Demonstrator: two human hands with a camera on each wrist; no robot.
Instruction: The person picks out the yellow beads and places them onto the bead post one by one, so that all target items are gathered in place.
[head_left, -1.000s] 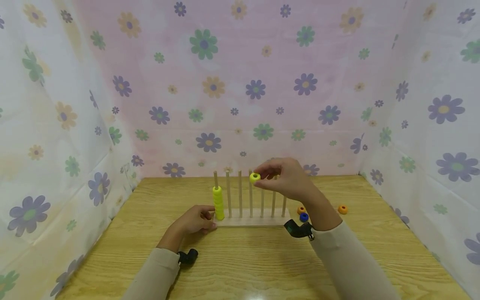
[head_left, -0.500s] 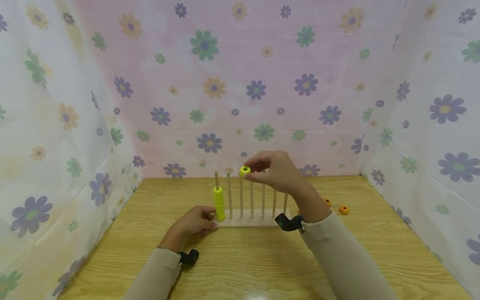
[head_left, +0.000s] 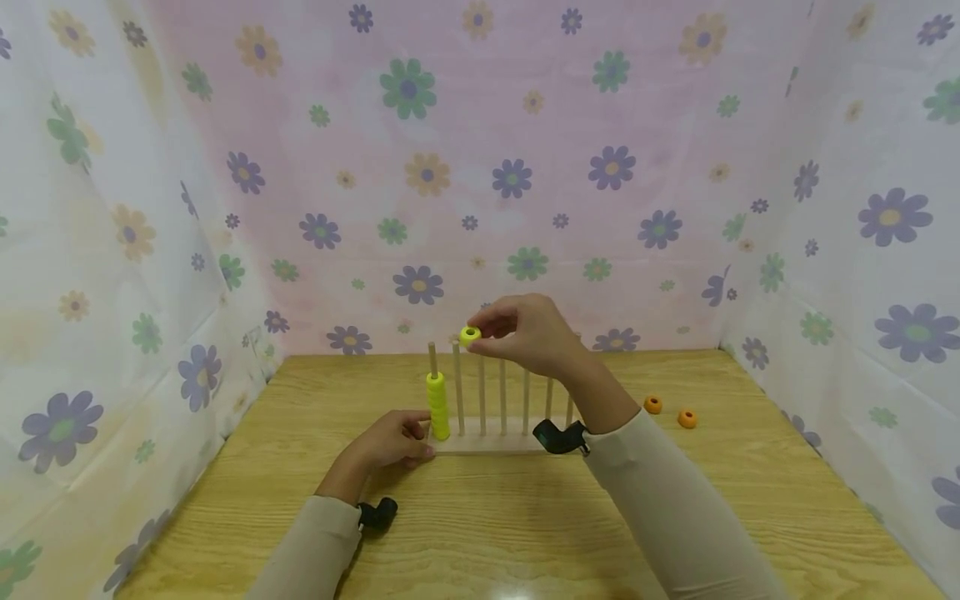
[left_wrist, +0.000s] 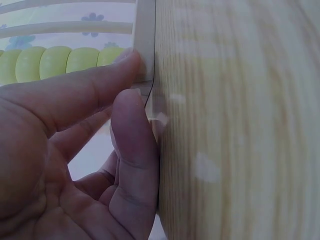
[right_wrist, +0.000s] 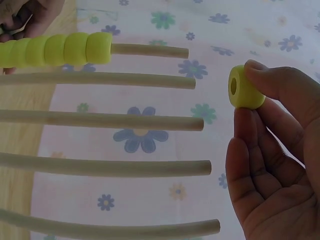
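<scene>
My right hand (head_left: 527, 336) pinches a yellow bead (head_left: 469, 336) between thumb and fingers, above the second wooden peg from the left. In the right wrist view the held bead (right_wrist: 245, 89) has its hole facing the peg ends and stands apart from them. Several yellow beads (head_left: 437, 407) are stacked on the leftmost peg, whose top sticks out bare. My left hand (head_left: 386, 439) holds the left end of the peg stand (head_left: 487, 440). In the left wrist view the index fingertip (left_wrist: 131, 59) touches the stand's end beside the lowest bead.
Two orange beads (head_left: 653, 405) lie on the wooden table (head_left: 480, 517) right of the stand. Flowered cloth (head_left: 480, 233) encloses the back and sides. A black wrist camera (head_left: 558, 436) sits on the right wrist, in front of the stand's right end.
My right hand has carried the yellow bead leftward and slightly up, from over the middle pegs to near the second peg. The left hand and stand have stayed in place.
</scene>
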